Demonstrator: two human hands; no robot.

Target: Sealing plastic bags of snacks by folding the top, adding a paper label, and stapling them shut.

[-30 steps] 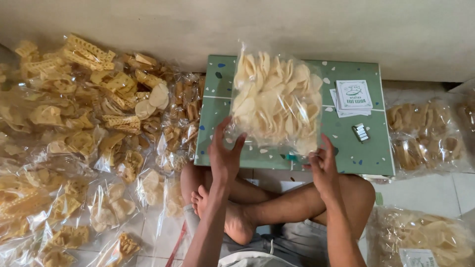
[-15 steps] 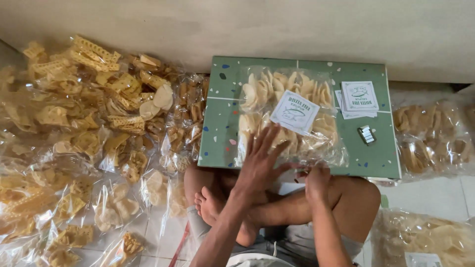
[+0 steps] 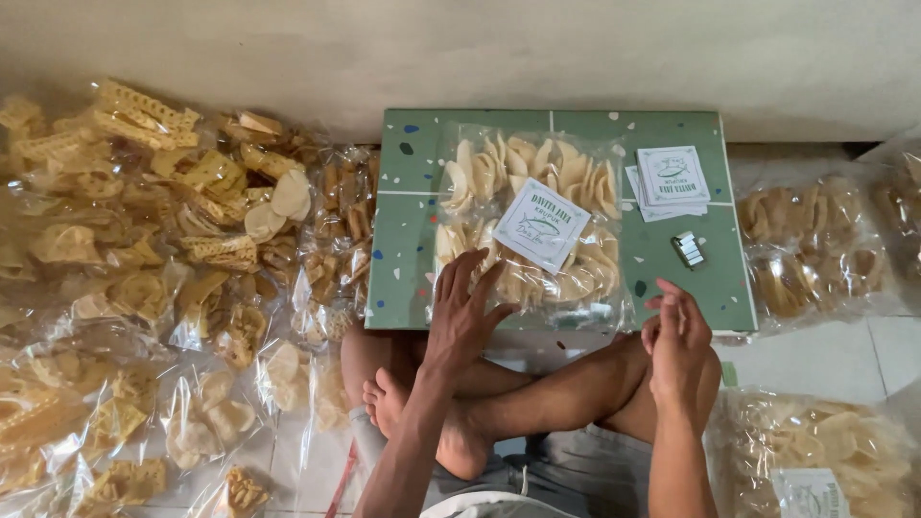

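Note:
A clear bag of pale round crackers lies flat on a low green speckled table, a white paper label on top of it. My left hand rests with spread fingers on the bag's near left corner. My right hand hovers at the table's near right edge, fingers loosely curled, holding nothing, apart from the bag. A stack of white labels and a small metal stapler lie on the table's right part. My crossed bare legs sit below the table.
Many clear bags of yellow and brown crackers cover the floor on the left. More bags of brown crackers lie at the right, and another labelled bag at lower right. A plain wall runs along the back.
The bag was held upright in both hands a second ago; it now lies flat on the table, label up. My right hand has let go and drawn back toward my knee.

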